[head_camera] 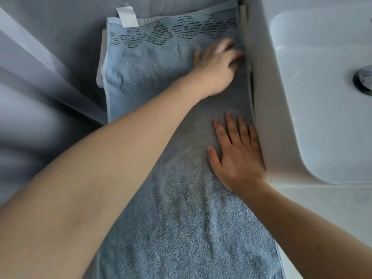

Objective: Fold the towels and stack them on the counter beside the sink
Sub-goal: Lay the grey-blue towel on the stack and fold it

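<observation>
A light blue towel (141,77) with a dark diamond border and a white loop tag lies lengthwise on the counter, hard against the left side of the white sink (302,107). My left hand (216,64) reaches across to the far part of the towel and rests on it near the sink wall; it is motion-blurred, fingers spread. My right hand (235,154) presses flat on the middle of the towel with straight fingers, beside the sink's edge. White edges of something under the towel show at its far left and right sides.
The sink basin has a chrome drain (364,79) at the right. A grey wall and a pale ledge (40,57) run along the left. A strip of white counter (322,198) shows in front of the sink.
</observation>
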Action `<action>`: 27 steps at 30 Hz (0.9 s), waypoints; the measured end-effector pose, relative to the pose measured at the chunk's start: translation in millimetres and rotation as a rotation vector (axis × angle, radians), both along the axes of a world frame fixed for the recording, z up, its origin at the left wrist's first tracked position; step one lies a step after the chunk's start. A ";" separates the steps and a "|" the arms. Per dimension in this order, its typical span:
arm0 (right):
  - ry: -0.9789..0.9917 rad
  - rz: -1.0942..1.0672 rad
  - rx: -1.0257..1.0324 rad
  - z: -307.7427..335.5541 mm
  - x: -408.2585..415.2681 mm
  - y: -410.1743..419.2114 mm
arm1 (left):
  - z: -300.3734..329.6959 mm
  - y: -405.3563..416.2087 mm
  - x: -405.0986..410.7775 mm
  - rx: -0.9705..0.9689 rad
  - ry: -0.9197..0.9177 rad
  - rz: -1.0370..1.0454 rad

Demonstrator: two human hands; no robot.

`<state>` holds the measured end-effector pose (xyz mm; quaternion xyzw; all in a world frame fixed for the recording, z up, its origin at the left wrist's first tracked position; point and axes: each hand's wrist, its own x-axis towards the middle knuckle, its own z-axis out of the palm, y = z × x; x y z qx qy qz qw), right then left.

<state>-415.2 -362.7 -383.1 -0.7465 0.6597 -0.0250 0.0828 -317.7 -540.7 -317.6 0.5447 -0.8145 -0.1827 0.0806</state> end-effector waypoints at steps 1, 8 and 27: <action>0.013 -0.002 0.007 1.0 -0.5 0.0 | -3.1 16.1 17.8 -0.105 -0.047 -0.026; 0.049 0.005 0.009 3.8 1.9 -0.5 | -60.3 91.7 111.9 -0.090 -0.315 0.200; 0.074 0.016 0.056 3.9 -0.3 -1.3 | -62.9 228.1 176.1 0.018 -0.266 0.391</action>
